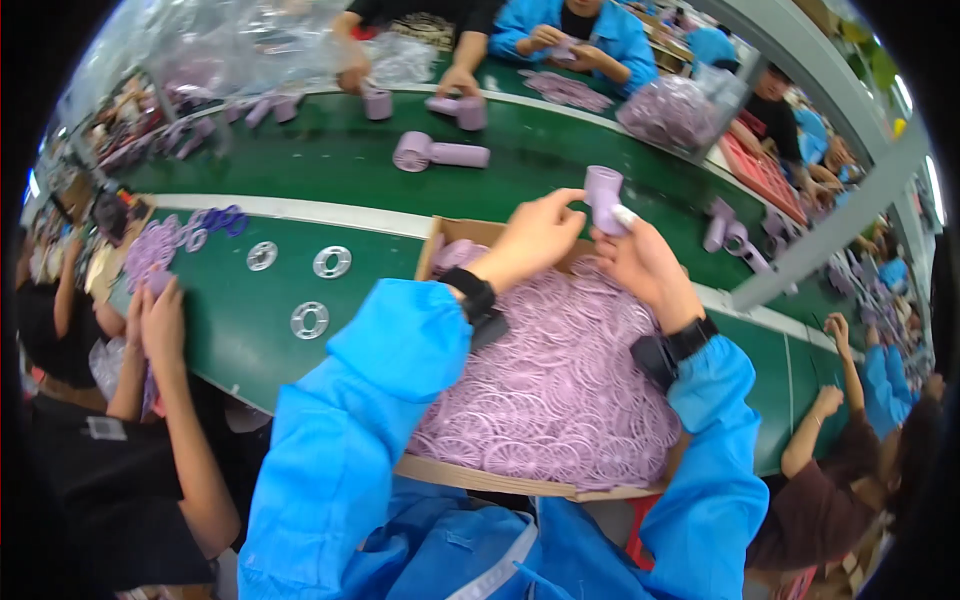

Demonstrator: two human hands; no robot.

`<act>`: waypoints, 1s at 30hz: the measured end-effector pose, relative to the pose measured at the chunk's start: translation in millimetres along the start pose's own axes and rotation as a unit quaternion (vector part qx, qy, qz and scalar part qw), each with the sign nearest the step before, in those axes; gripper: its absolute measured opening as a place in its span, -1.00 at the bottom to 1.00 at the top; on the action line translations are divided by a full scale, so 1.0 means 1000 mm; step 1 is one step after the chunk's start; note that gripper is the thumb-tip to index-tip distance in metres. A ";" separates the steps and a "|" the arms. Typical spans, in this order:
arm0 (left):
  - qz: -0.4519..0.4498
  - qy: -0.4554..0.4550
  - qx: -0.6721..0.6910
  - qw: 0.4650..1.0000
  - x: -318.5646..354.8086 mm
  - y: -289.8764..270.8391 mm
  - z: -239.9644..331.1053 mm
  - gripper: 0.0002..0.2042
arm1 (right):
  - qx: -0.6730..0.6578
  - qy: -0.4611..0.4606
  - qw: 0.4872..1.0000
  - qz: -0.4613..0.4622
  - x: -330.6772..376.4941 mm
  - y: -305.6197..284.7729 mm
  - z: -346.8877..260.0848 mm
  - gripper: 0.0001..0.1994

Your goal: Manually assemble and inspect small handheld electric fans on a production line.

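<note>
A lilac plastic fan housing (pixel 603 190), with a round tube-like end pointing up, is held over the far edge of an open cardboard box (pixel 520 483). My right hand (pixel 648 265) grips its lower part, and a white covering wraps the thumb tip. From the other side my left hand (pixel 543 232) closes its fingertips against the housing; part of its grip is hidden. Beneath both hands, the box is heaped with lilac round spoked fan grilles (pixel 550 370). Blue sleeves and black wrist straps cover my forearms.
Three clear plastic rings (pixel 310 320) lie on the green table left of the box. Beyond a pale rail, a lilac fan body (pixel 440 152) rests on the green belt (pixel 330 150). A grey metal post (pixel 840 215) slants at the right. Co-workers sit on several sides.
</note>
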State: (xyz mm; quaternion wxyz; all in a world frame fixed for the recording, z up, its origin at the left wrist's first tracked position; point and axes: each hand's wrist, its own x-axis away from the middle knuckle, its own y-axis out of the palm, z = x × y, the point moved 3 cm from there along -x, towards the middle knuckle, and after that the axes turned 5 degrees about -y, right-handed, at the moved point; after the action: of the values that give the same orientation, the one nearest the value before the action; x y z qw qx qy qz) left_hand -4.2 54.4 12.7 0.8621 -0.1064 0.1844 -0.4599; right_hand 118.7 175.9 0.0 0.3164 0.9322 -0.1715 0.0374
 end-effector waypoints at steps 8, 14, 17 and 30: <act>-0.084 0.041 -0.168 0.981 0.000 -0.003 -0.002 -0.72 | 0.283 -0.185 0.934 0.115 0.015 0.013 -0.077 -0.65; -0.058 0.117 -0.246 0.960 0.000 0.010 0.001 -0.76 | 0.779 -0.171 0.471 0.378 0.017 -0.196 -0.149 -0.62; -0.062 0.099 -0.272 0.955 0.022 -0.005 -0.022 -0.77 | 0.821 -0.087 0.442 0.351 -0.003 -0.216 -0.083 -0.56; 0.007 0.077 -0.051 0.996 -0.003 0.003 -0.007 -0.75 | 0.230 -0.111 0.949 0.187 -0.021 -0.108 -0.122 -0.73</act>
State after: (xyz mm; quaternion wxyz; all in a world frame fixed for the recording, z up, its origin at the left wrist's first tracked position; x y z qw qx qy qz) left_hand -6.4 58.4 5.6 0.8419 -0.1130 0.2740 -0.4509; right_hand 140.2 335.5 31.4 0.0599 0.9292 -0.3633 0.0308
